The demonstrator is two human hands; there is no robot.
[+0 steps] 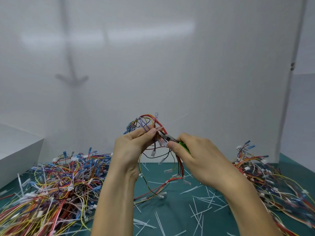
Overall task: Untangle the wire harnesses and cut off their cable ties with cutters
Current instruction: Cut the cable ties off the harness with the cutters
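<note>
My left hand (pixel 132 147) holds a wire harness (pixel 146 123) of red, yellow, purple and black wires up above the table, pinched between thumb and fingers. A white cable tie (pixel 159 128) sticks out of the bundle by my fingertips. My right hand (pixel 196 155) grips green-handled cutters (pixel 167 137), whose dark jaws sit at that tie. The harness's loose ends with white connectors (pixel 153 153) hang down to the green mat (pixel 170 206).
A large tangled pile of harnesses (pixel 51 189) lies on the left of the mat, another pile (pixel 272 181) on the right. Several cut white tie pieces (pixel 201 213) litter the mat. A white box (pixel 18 150) stands at the left and a white wall (pixel 153 57) behind.
</note>
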